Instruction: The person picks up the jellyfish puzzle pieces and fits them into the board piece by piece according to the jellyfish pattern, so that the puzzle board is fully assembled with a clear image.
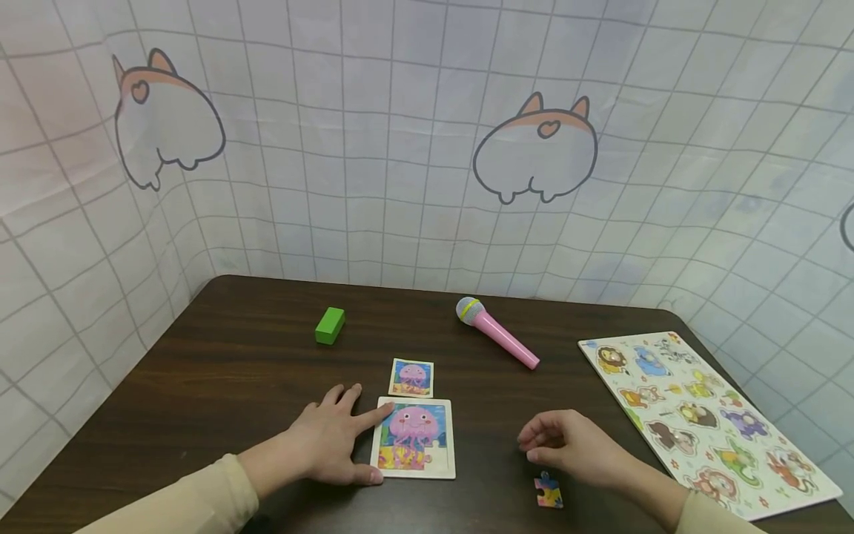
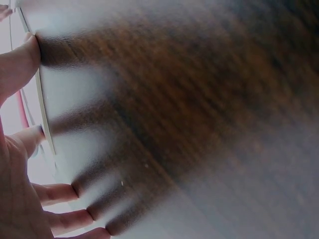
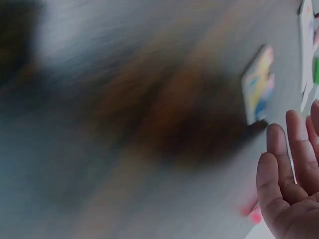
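Note:
A square jellyfish puzzle tray lies on the table, its picture filled in except for a bare white patch at the lower right. My left hand is spread flat beside it; the thumb and index finger touch the tray's left edge while the other fingers rest on the tabletop. One loose jigsaw piece, blue, yellow and pink, lies to the right of the tray. Just above that piece hovers my right hand, fingers loosely bent and holding nothing. In the right wrist view the piece is apart from the fingertips.
A small jellyfish picture card lies directly behind the tray. Farther back are a green block and a pink toy microphone. A large animal puzzle board covers the table's right side. Patterned white cloth hangs behind the table.

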`<state>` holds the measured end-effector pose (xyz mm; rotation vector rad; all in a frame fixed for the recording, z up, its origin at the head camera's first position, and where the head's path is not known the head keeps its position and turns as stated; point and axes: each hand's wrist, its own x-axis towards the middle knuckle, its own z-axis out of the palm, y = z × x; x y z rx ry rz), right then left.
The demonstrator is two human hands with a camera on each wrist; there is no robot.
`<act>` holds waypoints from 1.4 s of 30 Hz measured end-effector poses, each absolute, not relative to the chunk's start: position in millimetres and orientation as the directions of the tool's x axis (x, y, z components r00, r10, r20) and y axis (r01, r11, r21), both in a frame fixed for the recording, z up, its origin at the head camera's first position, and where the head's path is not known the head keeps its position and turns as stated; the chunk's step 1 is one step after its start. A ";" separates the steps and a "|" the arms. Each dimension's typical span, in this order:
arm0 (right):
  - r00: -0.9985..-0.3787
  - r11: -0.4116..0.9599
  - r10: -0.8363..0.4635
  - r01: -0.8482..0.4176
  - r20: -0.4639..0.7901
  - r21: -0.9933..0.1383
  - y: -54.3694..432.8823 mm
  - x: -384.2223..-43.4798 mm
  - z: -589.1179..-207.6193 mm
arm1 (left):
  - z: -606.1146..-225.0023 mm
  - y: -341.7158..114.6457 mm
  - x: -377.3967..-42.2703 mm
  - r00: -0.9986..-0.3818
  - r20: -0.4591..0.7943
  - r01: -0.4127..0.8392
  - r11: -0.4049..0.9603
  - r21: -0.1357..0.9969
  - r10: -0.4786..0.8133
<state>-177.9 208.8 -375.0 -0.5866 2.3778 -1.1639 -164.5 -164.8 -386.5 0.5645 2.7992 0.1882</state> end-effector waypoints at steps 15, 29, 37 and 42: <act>-0.850 0.666 -0.477 -0.182 -0.225 -0.724 242.2 -163.4 -390.2 | -386.2 -164.1 -165.2 -0.884 -0.250 0.359 0.916 0.179 0.396; -0.854 0.717 -0.519 -0.410 -0.039 -0.564 241.5 -146.9 -406.8 | -386.9 -164.5 -165.0 -0.883 -0.251 0.360 0.916 0.177 0.396; -0.861 0.727 -0.508 -0.410 -0.029 -0.551 232.5 -147.3 -406.0 | -386.6 -165.5 -165.1 -0.883 -0.254 0.358 0.916 0.183 0.395; -0.875 0.715 -0.480 -0.345 -0.068 -0.608 225.6 -149.6 -402.6 | -386.2 -165.5 -164.9 -0.882 -0.249 0.362 0.914 0.182 0.400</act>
